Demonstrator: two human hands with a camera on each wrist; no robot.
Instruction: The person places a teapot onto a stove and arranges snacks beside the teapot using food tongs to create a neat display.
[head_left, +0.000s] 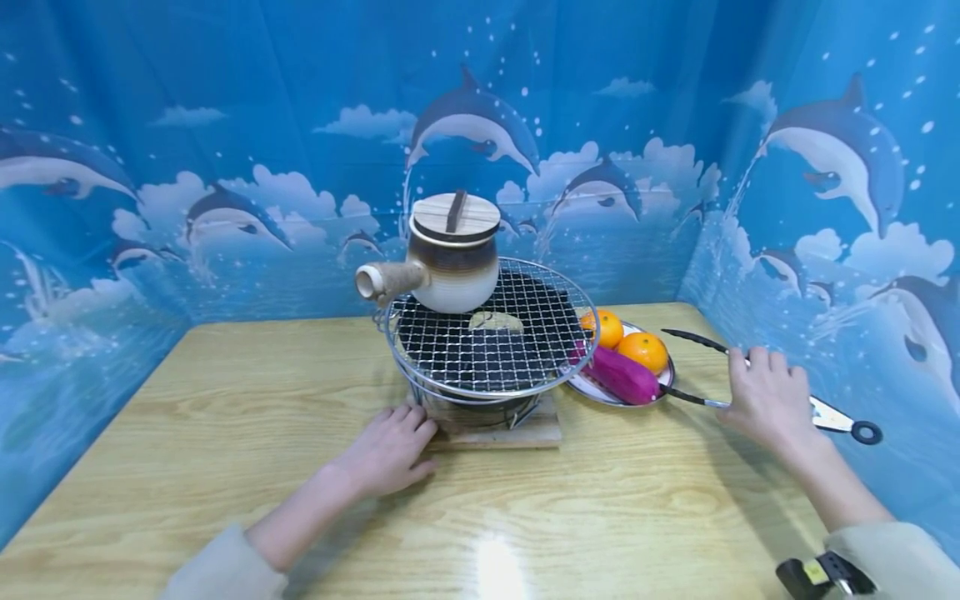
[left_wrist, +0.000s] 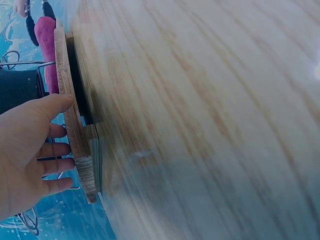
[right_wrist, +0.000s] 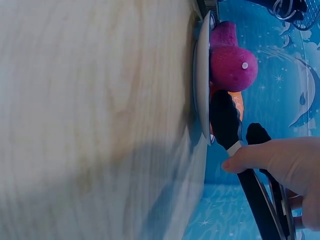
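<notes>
Near the right edge of the pale wooden desk [head_left: 645, 508], the right hand [head_left: 772, 398] grips long silver-and-black tongs [head_left: 831, 415], likely for control; the loosely spread left hand [head_left: 390, 450] perhaps steadies a tan wooden board [head_left: 502, 437].

At head: looking forward and down from tabletop's [head_left: 225, 392] six o'clock, standing farthest back. At left wrist: tilting sideways, closely facing wooden board [left_wrist: 76, 130] at nine o'clock. At right wrist: likewise facing plate [right_wrist: 201, 75] near one o'clock. In all three: sharing purple vegetable [right_wrist: 232, 69].
</notes>
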